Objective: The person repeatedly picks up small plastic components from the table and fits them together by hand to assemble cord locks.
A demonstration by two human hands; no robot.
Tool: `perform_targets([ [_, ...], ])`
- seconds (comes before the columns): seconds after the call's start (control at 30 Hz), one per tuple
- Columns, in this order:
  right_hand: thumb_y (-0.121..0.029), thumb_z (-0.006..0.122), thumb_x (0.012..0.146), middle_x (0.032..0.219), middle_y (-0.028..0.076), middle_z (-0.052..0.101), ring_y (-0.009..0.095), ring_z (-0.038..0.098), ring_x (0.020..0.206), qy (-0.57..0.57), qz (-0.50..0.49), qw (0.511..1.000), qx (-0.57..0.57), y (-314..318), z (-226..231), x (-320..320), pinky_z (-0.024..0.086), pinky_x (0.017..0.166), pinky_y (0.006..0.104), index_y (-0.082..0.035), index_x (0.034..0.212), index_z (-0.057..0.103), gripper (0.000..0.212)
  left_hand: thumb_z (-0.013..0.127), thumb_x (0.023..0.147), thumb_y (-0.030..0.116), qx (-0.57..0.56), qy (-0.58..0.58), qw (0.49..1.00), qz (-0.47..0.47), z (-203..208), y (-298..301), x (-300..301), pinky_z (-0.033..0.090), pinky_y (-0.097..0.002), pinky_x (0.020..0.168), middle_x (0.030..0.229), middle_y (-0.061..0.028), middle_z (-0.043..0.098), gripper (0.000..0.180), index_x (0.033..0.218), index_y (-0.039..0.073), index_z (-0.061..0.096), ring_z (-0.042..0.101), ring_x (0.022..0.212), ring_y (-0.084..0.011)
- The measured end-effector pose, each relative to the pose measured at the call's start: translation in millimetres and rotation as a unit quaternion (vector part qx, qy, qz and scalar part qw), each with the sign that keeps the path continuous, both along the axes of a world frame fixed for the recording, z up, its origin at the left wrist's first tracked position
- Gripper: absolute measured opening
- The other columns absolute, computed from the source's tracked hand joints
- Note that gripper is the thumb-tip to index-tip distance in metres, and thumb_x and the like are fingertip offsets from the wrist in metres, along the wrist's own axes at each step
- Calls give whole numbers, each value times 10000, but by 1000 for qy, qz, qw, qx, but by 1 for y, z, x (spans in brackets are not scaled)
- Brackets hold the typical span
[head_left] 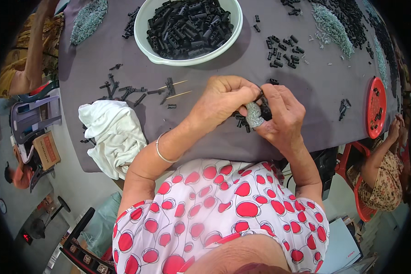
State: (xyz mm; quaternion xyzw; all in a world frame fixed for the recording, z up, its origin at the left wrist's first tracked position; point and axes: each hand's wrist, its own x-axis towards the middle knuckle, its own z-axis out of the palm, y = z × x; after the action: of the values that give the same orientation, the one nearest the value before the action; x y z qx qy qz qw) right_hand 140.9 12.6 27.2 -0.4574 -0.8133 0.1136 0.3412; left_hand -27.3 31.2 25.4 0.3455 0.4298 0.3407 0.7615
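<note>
My left hand (226, 98) and my right hand (282, 112) meet above the near part of the table. Fingertips of both pinch a small black plastic part (259, 95), mostly hidden by the fingers. Between the hands is a grey speckled lump (254, 115); whether it is a finger cover or a clump of small metal pieces I cannot tell. Dark pieces (243, 122) lie just under the hands. Left of them, black plastic parts (169, 86) rest by two thin wooden sticks (179, 94).
A white bowl (144, 39) full of black tubular parts stands at the back. Piles of small grey metal pieces (335, 32) lie far right. A white cloth (112, 137) hangs over the near left edge. A red tray (371, 125) is at right; people sit on both sides.
</note>
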Motion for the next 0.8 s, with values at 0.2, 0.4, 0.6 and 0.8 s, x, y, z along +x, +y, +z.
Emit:
perform_targets([
  [0.2,-127,739,570,744,106,576,286,598,669,19,8,998,63,8,-9,7,496,571,354,16,962,592,443,568,882,148,13,-15,1000,14,0,-2,-1,479,-230,665,912,-69,643,220,967,-38,646,594,716,-116],
  [0.4,-104,729,562,725,99,559,282,584,641,48,15,995,84,9,-15,11,485,545,348,18,943,597,421,564,893,146,19,-3,1000,-7,-3,-2,1,481,-229,665,892,-63,638,219,979,-42,638,583,694,-108],
  [0.6,-98,726,543,692,88,529,255,555,595,66,22,995,72,11,-18,12,463,510,334,13,922,598,416,543,906,168,43,8,999,-30,-6,0,2,493,-221,654,858,-57,645,249,971,-51,644,590,697,-91],
  [0.8,-169,791,579,687,89,514,258,536,573,61,40,995,70,8,-10,9,446,491,344,3,887,583,409,568,902,172,64,18,998,-24,0,-4,1,498,-209,615,804,-42,648,245,960,-51,651,592,675,-68],
])
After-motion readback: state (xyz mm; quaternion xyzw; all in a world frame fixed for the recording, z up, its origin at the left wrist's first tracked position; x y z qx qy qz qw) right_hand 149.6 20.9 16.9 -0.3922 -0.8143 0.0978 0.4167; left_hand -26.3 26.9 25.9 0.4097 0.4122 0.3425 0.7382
